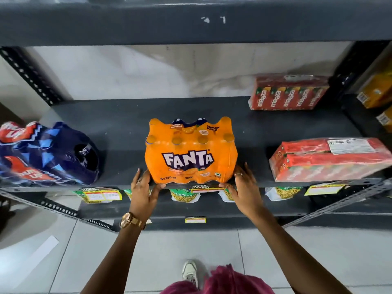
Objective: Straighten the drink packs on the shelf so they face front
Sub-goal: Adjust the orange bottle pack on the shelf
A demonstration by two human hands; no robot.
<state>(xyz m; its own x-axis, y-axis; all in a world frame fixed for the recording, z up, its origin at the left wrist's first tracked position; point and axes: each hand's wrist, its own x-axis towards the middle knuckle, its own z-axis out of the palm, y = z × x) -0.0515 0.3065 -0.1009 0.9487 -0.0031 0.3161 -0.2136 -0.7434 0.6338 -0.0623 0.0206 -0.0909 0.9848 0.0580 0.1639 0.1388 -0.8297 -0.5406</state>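
Observation:
An orange Fanta pack [189,151] stands at the front middle of the dark shelf [118,132], its label facing me. My left hand [143,190] grips its lower left corner, thumb under the front edge. My right hand [244,187] holds the lower right corner the same way. A blue Thums Up pack [48,153] lies at the left, turned at an angle. A red Maaza pack [331,160] lies skewed at the right front. Another red Maaza pack [288,93] sits at the back right.
Price labels [104,195] hang along the shelf's front edge. Snack bags [184,195] fill the lower shelf. A slotted metal upright [27,71] stands at the left and yellow packs [375,90] at the far right. My shoe [189,272] rests on the tiled floor.

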